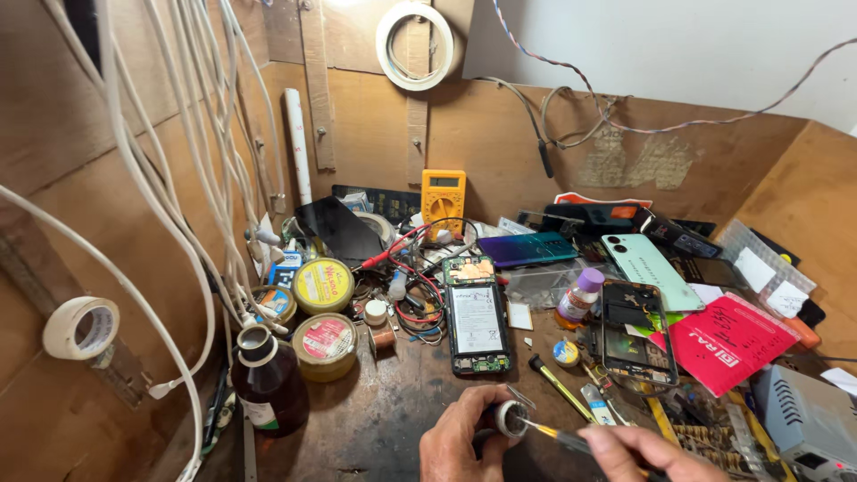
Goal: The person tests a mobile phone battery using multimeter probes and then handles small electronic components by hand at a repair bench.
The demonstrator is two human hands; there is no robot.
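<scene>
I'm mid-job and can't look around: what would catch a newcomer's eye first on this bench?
The opened black smartphone, battery exposed, lies mid-bench, red and black probe leads coiled to its left. Behind it a yellow multimeter leans on the plywood wall. At the bottom edge, the left hand grips a small round container the right hand's yellow-handled tool meets.

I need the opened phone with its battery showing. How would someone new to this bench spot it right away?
Start at the yellow multimeter leaning on the back wall and come straight down the wooden bench. The opened phone lies flat just beyond the left hand, past the red and black leads. Unlike the closed phones to its right, it shows a white-labelled battery and green circuit boards at both ends.
</scene>
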